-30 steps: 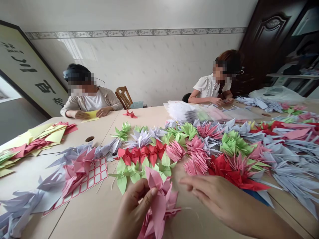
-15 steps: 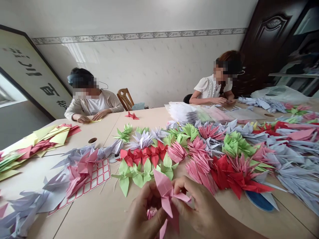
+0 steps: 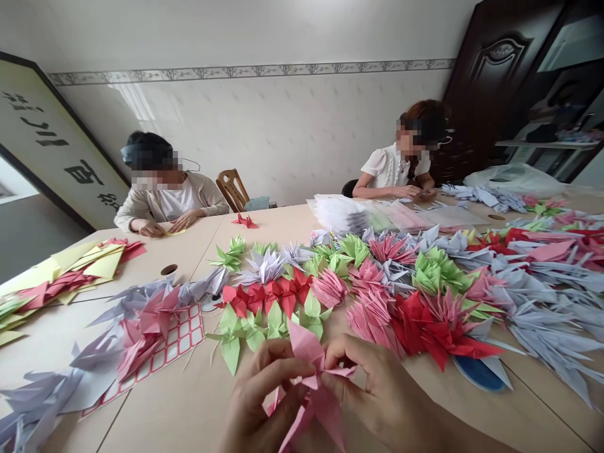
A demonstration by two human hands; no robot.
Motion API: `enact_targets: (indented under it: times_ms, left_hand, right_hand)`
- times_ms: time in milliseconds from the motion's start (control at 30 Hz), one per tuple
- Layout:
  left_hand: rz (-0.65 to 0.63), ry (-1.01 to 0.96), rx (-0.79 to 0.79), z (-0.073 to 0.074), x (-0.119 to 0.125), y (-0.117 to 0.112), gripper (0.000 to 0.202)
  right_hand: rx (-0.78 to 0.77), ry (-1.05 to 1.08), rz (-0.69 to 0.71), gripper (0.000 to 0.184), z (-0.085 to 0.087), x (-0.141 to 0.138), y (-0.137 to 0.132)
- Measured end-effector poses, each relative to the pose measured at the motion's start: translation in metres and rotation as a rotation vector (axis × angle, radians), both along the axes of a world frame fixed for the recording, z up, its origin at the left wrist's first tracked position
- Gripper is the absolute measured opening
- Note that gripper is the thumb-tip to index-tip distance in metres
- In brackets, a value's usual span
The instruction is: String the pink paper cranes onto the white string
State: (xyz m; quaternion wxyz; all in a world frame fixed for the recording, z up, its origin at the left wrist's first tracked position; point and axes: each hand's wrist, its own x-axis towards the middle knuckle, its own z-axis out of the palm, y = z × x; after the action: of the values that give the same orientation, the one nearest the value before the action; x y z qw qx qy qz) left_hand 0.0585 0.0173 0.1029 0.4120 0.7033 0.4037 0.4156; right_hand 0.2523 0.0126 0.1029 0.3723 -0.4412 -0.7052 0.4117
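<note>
Both my hands pinch a pink origami crane [image 3: 314, 384] low at the front of the view. My left hand [image 3: 267, 396] holds its body from the left, and my right hand [image 3: 377, 390] grips its wing between fingertips and thumb. More pink paper hangs below the crane, partly hidden by my fingers. Just beyond my hands, on the pale table [image 3: 141, 402], lie rows of folded cranes: green [image 3: 231, 333], red [image 3: 287, 292] and pink [image 3: 372, 314].
Lavender cranes [image 3: 547, 327] are heaped at the right, and a red-gridded sticker sheet [image 3: 182, 336] lies at the left. Yellow and red papers [image 3: 80, 267] sit farther left. Two seated people fold paper across the table, beside a stack of packaged sheets [image 3: 340, 214].
My right hand has moved in from the right and closed on the pink crane, joining my left hand. The crane has turned and risen slightly, and the view has shifted a little.
</note>
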Motion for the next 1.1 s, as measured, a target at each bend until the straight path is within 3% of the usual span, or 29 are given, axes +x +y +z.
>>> enact_targets:
  times_ms: [200, 533, 933, 1100]
  left_hand:
    - [-0.073, -0.039, -0.093, -0.009, 0.0, -0.001, 0.015]
    - [-0.057, -0.275, -0.446, -0.01, 0.001, 0.0, 0.017]
    - [-0.079, -0.463, -0.503, -0.011, 0.006, -0.001, 0.013]
    - [-0.069, -0.349, -0.399, -0.012, 0.002, 0.003, 0.011]
  right_hand:
    - [-0.029, -0.002, 0.046, 0.009, 0.004, 0.004, -0.002]
    - [-0.012, -0.001, 0.136, 0.016, 0.011, 0.005, 0.002]
    - [-0.064, 0.015, 0.103, 0.012, 0.007, 0.006, 0.0]
    - [-0.111, 0.119, 0.171, 0.011, 0.008, 0.007, 0.004]
